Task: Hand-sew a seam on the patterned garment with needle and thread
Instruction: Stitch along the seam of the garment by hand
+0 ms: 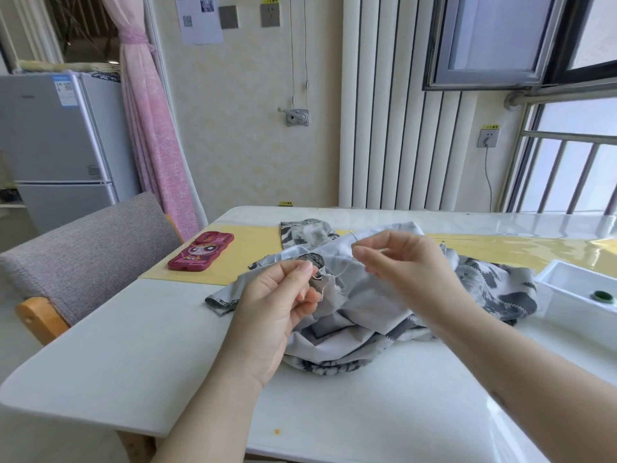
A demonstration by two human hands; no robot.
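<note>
Nothing reads clearly. Paper sheet (199, 20) on wall: QR code + small photo, print too small. Top yellow sticker (270, 0) above grey socket (270, 15), 2nd yellow sticker (490, 127) above plugged socket (487, 139), 3rd yellow sticker (285, 203) low on wall behind table (117, 345): dark characters, too blurred. Fridge (56, 135): blue label (63, 90) w/ QR code on upper door, tiny logo (28, 96), spec sticker (93, 172), all illegible. Red phone case (200, 251): cartoon face, lettering unclear.

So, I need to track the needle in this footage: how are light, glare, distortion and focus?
Head view: soft daylight from the right-side windows; glare ripples on the glossy table at right; wide-angle bends the edges; the needle, pinched by the right hand, shows as a thin faint line against the garment.
</note>
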